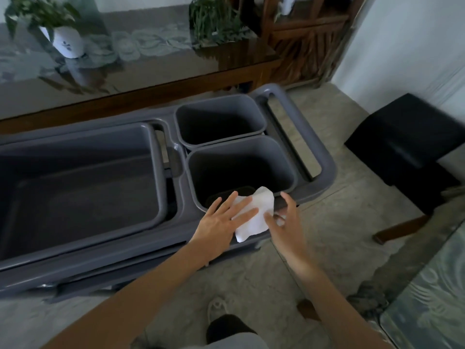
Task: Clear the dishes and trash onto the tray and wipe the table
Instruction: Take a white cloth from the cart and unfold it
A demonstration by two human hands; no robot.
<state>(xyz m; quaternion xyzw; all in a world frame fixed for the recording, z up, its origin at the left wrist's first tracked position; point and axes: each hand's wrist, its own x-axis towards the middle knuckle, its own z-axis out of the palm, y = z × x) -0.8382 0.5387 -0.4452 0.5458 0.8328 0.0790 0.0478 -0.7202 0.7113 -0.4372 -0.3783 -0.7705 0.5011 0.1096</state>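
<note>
A white paper napkin (256,217) lies over the near rim of a small grey bin (289,170) on a grey plastic cart (324,157). My left hand (221,220) rests flat on the napkin's left side with its fingers straight. My right hand (286,222) hovers at the napkin's right edge, fingers spread and relaxed, and holds nothing that I can make out. A dark object (226,195) sits at the bottom of that bin. A second small bin (219,122) behind it looks empty. A large grey tub (75,197) fills the cart's left part.
Beyond the cart is a glass-topped wooden table (151,71) carrying a white potted plant (68,41) and a second plant (216,21). A black stool (407,137) is at the right. Another glass table corner (432,298) shows at the bottom right.
</note>
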